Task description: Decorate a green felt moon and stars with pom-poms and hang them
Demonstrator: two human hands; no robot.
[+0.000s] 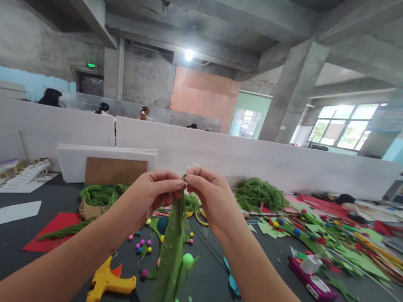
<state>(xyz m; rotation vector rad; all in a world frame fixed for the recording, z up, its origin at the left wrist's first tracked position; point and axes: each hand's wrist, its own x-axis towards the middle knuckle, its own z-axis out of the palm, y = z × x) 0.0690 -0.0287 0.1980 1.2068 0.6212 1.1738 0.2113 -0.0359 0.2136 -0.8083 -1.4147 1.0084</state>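
Both my hands are raised over the middle of the table with their fingertips almost meeting. My left hand (155, 187) pinches the top end of a long green felt strip (173, 246), which hangs straight down and is blurred at the bottom. Close beside it, my right hand (211, 192) is closed at the same end of the strip. A thin, pale wire-like bit shows above the right fingertips, too small to make out. Behind and below the strip lie green felt star shapes and coloured pom-poms (187, 259). A yellow glue gun (110, 282) rests below my left forearm.
Bundles of green yarn (260, 194) lie at the back. Red felt (53, 233) and white paper (3, 216) are on the left. Felt scraps and a purple device (312, 282) occupy the right. A white partition (260, 158) bounds the table; people's heads show beyond.
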